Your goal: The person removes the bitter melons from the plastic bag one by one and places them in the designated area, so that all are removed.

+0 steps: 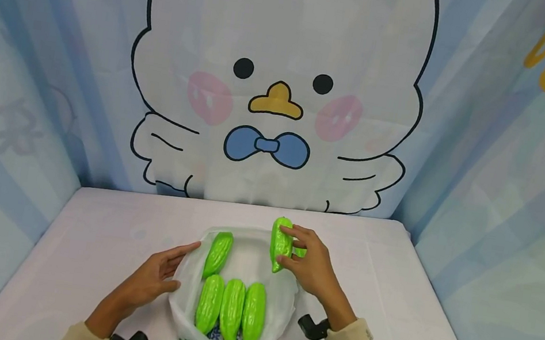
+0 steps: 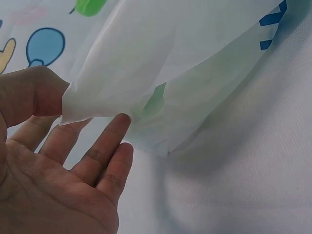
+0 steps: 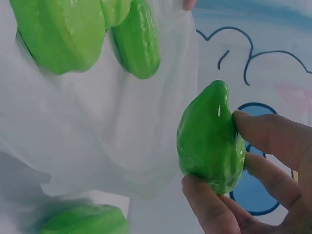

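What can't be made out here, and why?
Head: one green piece, mostly hidden behind the right grip.
Head: blue print inside the bag, partly covered by the three front vegetables.
Left wrist: green shape, cut off by the top edge.
Right wrist: lowest green vegetable, cut off by the bottom edge.

A bare left hand (image 2: 58, 180) reaches in from the near left, palm facing the camera and fingers spread, touching the edge of a thin, white, translucent plastic bag (image 2: 146, 63). The thumb meets that edge at the left, two fingers run partly behind it, and another fingertip rests against its lower part. The bag bears an angular green printed mark (image 2: 154, 101) and, far right, dark-blue printed bars (image 2: 271, 19). A glossy bright-green object (image 2: 89, 6) is cut off at the far left, beyond the bag, near a rounded blue printed shape (image 2: 45, 46) outlined in black. White tablecloth (image 2: 243, 190) spreads at the near right.
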The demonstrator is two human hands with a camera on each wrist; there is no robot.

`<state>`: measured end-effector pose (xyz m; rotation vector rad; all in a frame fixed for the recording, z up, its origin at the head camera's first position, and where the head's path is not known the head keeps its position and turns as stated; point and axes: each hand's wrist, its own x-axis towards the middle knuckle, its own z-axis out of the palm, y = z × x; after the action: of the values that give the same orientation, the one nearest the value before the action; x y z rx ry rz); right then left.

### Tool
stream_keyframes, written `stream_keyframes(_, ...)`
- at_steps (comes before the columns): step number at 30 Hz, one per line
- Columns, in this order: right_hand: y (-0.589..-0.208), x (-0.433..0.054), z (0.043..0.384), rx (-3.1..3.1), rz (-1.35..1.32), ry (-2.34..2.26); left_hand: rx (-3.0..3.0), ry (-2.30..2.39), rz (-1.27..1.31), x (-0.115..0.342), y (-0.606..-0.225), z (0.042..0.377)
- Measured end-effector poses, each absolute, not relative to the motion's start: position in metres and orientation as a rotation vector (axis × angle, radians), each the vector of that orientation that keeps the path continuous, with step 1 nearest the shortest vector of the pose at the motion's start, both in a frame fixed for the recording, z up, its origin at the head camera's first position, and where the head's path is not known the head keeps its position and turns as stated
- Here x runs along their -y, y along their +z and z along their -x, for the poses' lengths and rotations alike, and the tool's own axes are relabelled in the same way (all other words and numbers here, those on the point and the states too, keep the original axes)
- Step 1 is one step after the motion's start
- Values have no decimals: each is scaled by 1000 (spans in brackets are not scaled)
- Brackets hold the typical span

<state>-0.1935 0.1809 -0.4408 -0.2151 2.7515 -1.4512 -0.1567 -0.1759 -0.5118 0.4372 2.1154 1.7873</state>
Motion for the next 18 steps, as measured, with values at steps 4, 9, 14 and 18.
stream_keyframes(4,-439,-192,195,-2777,180,-1424,-2111,1788,-429,176,-512,156)
stream_keyframes(9,-440,-208,197,-2804,187,-1413,-2109,1787,-428,177,-512,157)
stream_keyframes(14,-442,-223,197,-2813,139,-1401,-2104,1787,-424,178,-512,158)
stream_keyframes(18,-444,-233,198,-2822,88,-1377,-2107,1781,-429,178,-513,158)
